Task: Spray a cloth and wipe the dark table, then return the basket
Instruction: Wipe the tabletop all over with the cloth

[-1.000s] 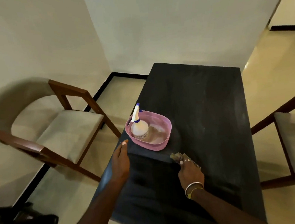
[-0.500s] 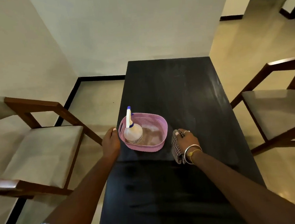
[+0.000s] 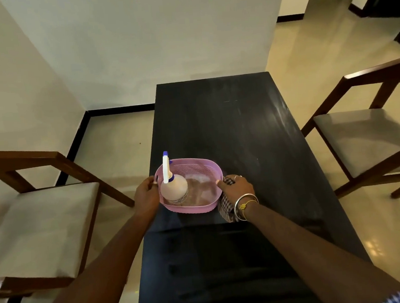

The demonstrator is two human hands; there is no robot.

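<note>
A pink plastic basket [image 3: 195, 166] stands on the dark table [image 3: 228, 125] near its left edge. Inside it, at the left, a white spray bottle [image 3: 173, 189] with a blue-tipped nozzle stands upright. My left hand [image 3: 147, 193] grips the basket's left rim. My right hand [image 3: 236, 186] rests against the basket's right rim, thumb on the edge, and holds a checked cloth [image 3: 226, 208] that hangs below the palm onto the table.
A wooden chair with a beige seat [image 3: 37, 226] stands left of the table, another chair [image 3: 365, 138] to the right. A white wall closes the table's far end. Tiled floor runs along both sides.
My left hand moved from the table's edge onto the basket's left rim. My right hand slid left with the cloth until it touched the basket's right rim. The view steadied over the table.
</note>
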